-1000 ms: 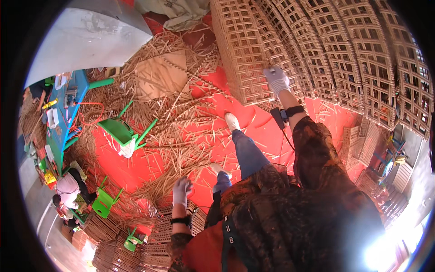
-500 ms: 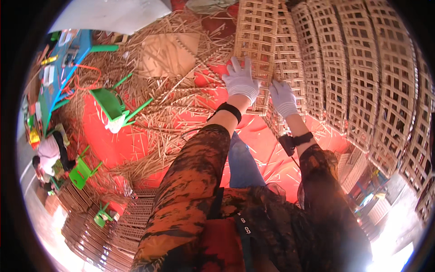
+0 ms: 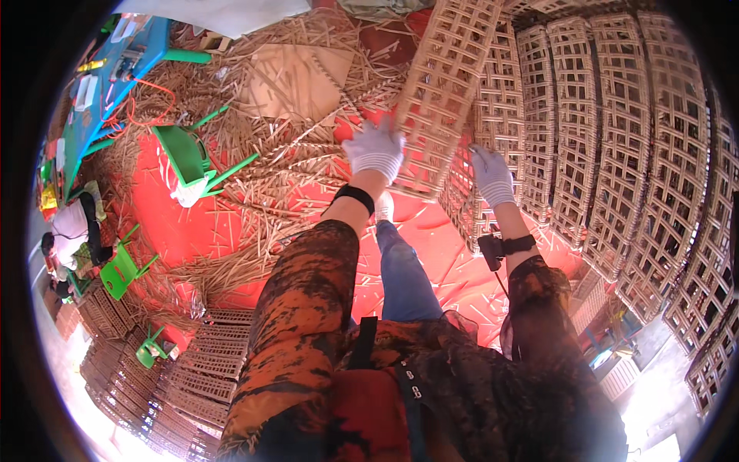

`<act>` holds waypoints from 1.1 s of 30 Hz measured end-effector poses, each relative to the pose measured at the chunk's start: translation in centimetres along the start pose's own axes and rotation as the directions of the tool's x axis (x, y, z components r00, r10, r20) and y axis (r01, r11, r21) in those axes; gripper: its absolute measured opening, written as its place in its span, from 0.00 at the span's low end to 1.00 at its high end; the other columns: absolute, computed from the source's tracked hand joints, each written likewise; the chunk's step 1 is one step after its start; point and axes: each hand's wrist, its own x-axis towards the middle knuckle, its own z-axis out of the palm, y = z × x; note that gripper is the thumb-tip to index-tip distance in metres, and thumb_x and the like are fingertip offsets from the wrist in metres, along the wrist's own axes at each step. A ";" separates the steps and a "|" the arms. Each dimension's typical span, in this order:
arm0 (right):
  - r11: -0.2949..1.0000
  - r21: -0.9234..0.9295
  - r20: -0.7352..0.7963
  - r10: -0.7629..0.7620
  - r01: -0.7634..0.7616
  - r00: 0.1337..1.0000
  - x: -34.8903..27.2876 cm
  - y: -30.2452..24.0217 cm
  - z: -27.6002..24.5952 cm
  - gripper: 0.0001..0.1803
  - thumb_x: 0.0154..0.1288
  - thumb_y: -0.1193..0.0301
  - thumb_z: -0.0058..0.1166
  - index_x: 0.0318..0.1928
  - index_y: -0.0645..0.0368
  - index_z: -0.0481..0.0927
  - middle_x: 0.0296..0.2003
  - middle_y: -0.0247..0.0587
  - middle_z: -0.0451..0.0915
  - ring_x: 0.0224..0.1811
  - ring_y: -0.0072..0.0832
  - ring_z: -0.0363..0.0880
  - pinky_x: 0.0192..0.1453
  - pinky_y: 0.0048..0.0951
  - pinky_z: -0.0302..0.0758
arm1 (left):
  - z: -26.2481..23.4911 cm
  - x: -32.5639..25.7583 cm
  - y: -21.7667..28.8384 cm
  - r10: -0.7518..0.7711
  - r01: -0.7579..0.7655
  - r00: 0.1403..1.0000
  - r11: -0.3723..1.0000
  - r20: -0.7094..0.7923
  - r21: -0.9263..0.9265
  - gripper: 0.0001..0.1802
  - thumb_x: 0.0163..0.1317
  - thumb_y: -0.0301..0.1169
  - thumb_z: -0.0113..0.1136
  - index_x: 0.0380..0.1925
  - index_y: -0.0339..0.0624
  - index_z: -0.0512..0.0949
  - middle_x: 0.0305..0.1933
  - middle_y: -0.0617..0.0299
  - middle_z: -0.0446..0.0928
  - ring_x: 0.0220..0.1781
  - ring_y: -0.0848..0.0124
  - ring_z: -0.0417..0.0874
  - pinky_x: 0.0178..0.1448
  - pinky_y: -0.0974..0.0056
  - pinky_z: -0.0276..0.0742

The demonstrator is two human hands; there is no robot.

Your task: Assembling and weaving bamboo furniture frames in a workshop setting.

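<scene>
My left hand (image 3: 376, 150), in a white glove, grips the lower left edge of a woven bamboo lattice panel (image 3: 450, 69) that tilts away from the stack. My right hand (image 3: 491, 175), also gloved, holds the same panel's lower right edge. The panel leans out from a row of similar lattice panels (image 3: 616, 154) standing upright on the right. My leg in blue jeans (image 3: 402, 273) and a white shoe stand on the red floor mat (image 3: 185, 223) below the panel.
Loose bamboo strips (image 3: 254, 177) lie in heaps across the red mat. A green plastic stool (image 3: 188, 158) stands among them, a blue table (image 3: 115, 69) at far left. More lattice panels (image 3: 208, 362) are stacked at lower left. A person (image 3: 73, 231) sits at the left edge.
Both hands have risen and closed on the panel's lower edge. The panel now tilts out from the stack. A second ago my left hand hung low by my side.
</scene>
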 end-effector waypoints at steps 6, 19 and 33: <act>0.933 -0.307 -0.019 0.190 -0.186 0.982 1.2 0.1 -1.6 0.21 0.62 0.53 0.48 0.55 0.40 0.76 0.40 0.53 0.77 0.45 0.47 0.78 0.50 0.47 0.75 | 0.2 3.7 -7.7 -0.245 0.249 0.968 0.890 0.060 -0.382 0.26 0.66 0.49 0.38 0.58 0.52 0.70 0.51 0.48 0.77 0.55 0.52 0.78 0.58 0.50 0.70; 0.280 0.876 0.273 0.384 -0.393 0.882 5.6 -14.3 6.0 0.25 0.64 0.45 0.51 0.45 0.54 0.74 0.28 0.33 0.74 0.31 0.20 0.72 0.33 0.27 0.73 | 1.2 -0.6 -6.0 -0.190 0.194 0.980 0.831 0.063 -0.521 0.20 0.62 0.40 0.50 0.54 0.54 0.72 0.47 0.47 0.78 0.52 0.51 0.78 0.55 0.53 0.74; 0.795 0.570 0.307 0.030 -0.209 0.951 -2.5 -24.4 -2.3 0.22 0.61 0.51 0.58 0.39 0.59 0.75 0.21 0.29 0.71 0.17 0.17 0.70 0.13 0.21 0.65 | 1.1 -20.0 -7.9 -0.193 0.045 0.981 0.138 0.017 -0.989 0.19 0.52 0.32 0.61 0.47 0.45 0.78 0.45 0.51 0.68 0.44 0.60 0.76 0.51 0.61 0.75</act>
